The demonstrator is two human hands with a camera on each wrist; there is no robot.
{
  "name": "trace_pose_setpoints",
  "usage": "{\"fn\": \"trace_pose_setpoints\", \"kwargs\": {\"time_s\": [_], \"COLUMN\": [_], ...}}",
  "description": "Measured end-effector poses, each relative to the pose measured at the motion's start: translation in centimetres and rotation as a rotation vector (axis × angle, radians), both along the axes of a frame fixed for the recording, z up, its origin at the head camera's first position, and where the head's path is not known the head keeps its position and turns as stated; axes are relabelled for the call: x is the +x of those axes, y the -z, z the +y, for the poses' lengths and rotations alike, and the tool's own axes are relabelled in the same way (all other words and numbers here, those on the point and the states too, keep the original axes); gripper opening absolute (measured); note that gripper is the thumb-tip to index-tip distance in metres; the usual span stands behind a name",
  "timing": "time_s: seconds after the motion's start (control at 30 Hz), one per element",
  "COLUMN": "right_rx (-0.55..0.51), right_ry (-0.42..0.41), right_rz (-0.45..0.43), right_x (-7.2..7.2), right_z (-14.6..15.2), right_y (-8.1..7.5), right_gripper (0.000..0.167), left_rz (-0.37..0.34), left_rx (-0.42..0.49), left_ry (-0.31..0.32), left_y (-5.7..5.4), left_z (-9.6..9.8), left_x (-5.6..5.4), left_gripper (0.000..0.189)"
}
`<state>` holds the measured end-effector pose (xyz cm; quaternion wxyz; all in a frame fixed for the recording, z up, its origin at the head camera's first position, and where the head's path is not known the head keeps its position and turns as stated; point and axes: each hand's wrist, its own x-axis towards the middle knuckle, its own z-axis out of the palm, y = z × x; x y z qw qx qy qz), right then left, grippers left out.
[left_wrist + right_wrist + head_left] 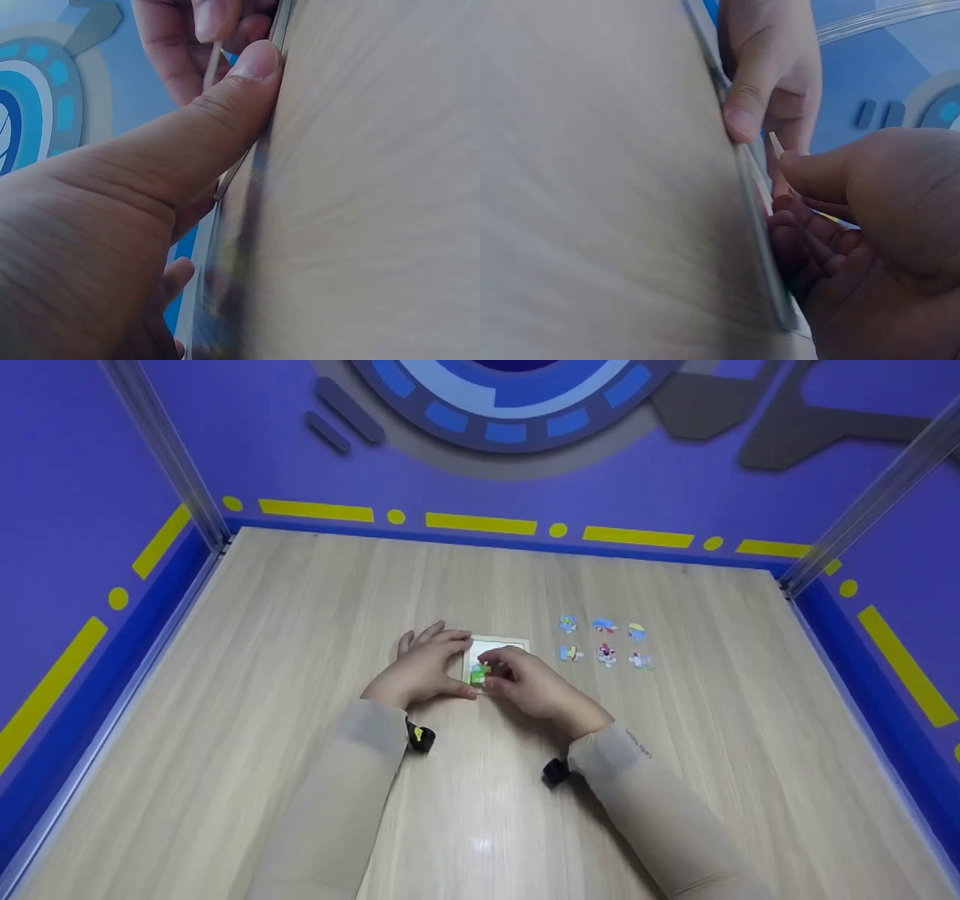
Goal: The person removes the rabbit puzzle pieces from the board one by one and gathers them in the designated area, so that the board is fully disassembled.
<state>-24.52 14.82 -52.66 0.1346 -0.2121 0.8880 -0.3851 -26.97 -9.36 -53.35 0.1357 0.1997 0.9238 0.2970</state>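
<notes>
A small light wooden puzzle tray (498,639) lies flat on the table with a white inside. My left hand (424,666) grips its left side, index finger at the far corner and thumb at the near edge. Between the thumb and fingers of my right hand (538,687) is a green jigsaw piece (478,674), held over the left part of the tray. Seen edge-on in the right wrist view, the piece (777,145) stands tilted above the tray (769,247). The right fingers cover part of the tray's inside.
Several loose jigsaw pieces lie right of the tray in two rows, among them a blue one with red (604,625) and one with a red-and-white figure (607,655). The wooden table (315,607) is bounded by blue-purple walls (247,450) with metal corner posts.
</notes>
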Motion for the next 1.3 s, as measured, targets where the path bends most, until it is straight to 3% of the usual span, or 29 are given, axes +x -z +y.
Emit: {"fn": "trace_pose_setpoints", "kwargs": {"time_s": [0.27, 0.43, 0.67, 1.3], "right_rx": [-0.020, 0.011, 0.026, 0.059], "right_ry": [-0.007, -0.024, 0.013, 0.108], "right_rz": [-0.050, -0.005, 0.050, 0.058], "right_x": [0.0, 0.2, 0.5, 1.0], "right_z": [1.3, 2.7, 5.6, 11.6], "right_y": [-1.6, -1.9, -2.6, -2.6], "right_gripper": [0.043, 0.043, 0.043, 0.043], "left_rz": [0.010, 0.008, -0.008, 0.006], "left_rx": [-0.006, -0.011, 0.001, -0.022], "left_ry": [-0.002, -0.005, -0.003, 0.004], "left_y": [-0.1, 0.2, 0.0, -0.2], "left_z": [0.1, 0.0, 0.1, 0.0], "left_x": [0.1, 0.1, 0.1, 0.2], "left_gripper": [0.100, 0.100, 0.100, 0.097]}}
